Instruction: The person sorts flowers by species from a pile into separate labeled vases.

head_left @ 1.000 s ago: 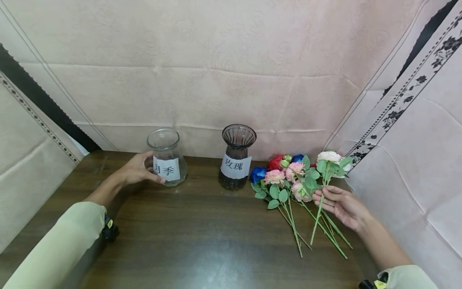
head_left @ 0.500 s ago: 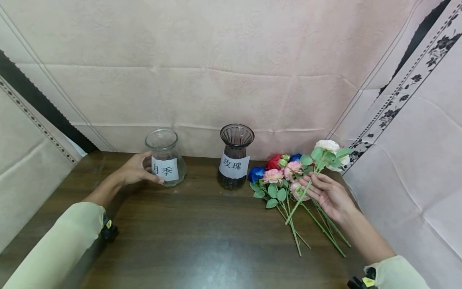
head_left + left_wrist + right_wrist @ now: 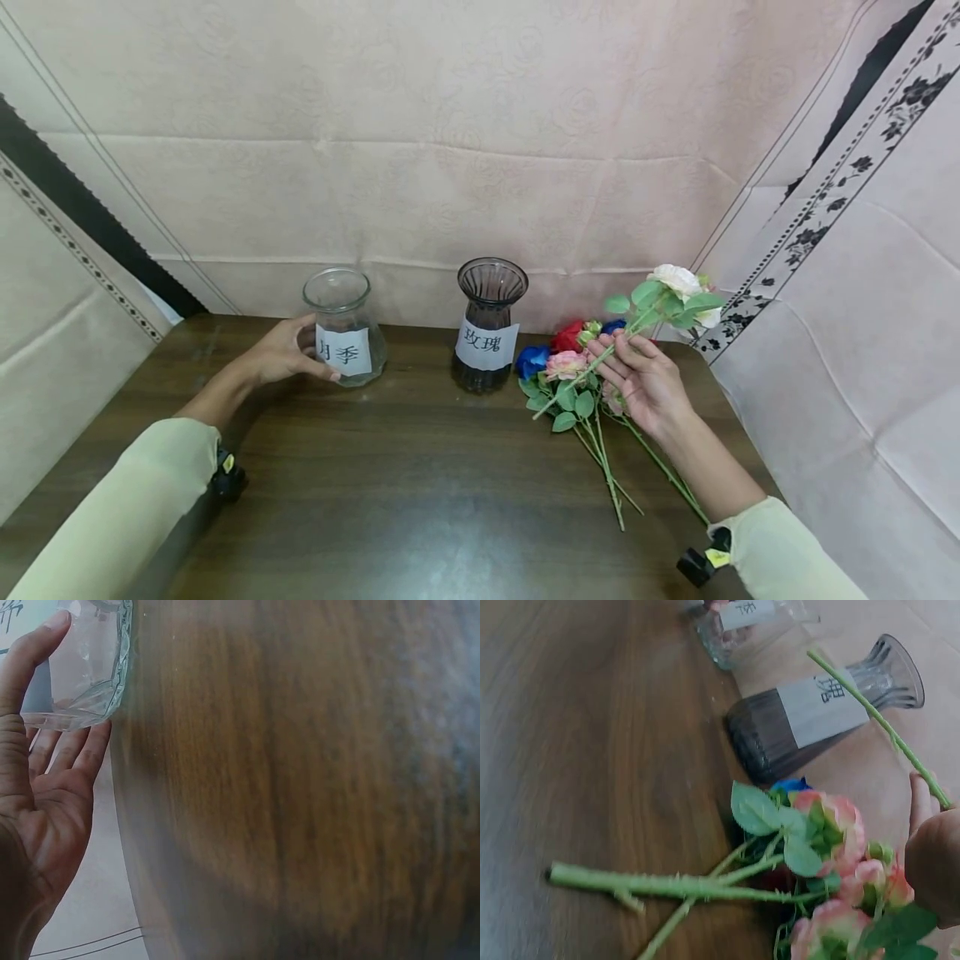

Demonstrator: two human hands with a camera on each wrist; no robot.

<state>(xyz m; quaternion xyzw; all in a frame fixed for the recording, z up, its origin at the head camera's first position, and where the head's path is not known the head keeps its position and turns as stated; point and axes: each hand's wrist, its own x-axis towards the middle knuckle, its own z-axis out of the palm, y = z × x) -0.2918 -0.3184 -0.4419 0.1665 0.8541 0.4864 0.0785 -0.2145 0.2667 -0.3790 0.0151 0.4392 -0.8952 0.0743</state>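
At the left, my left hand (image 3: 283, 354) holds a clear glass vase (image 3: 377, 354) with a white paper label. In the left wrist view the thumb lies on the vase's front and the other fingers are behind it. My right hand (image 3: 647, 379) pinches the stem of an artificial white flower (image 3: 677, 282) above the other flowers. Its bloom points right and its green stem (image 3: 877, 716) slants down to the left, its cut end free. Between the hands stands a dark ribbed glass vase (image 3: 483, 381), also labelled, with no hand on it.
Beneath the right hand lie artificial flowers: pink blooms (image 3: 566, 365), a red bloom (image 3: 567, 337) and a blue one (image 3: 532, 362), their stems toward the front. The brown wooden table (image 3: 420, 483) ends at a pale cloth backdrop (image 3: 420, 200).
The right hand has lifted the white flower and moved left and up. The stem has swung from near upright to a leftward slant. The left hand and the vases have stayed put.
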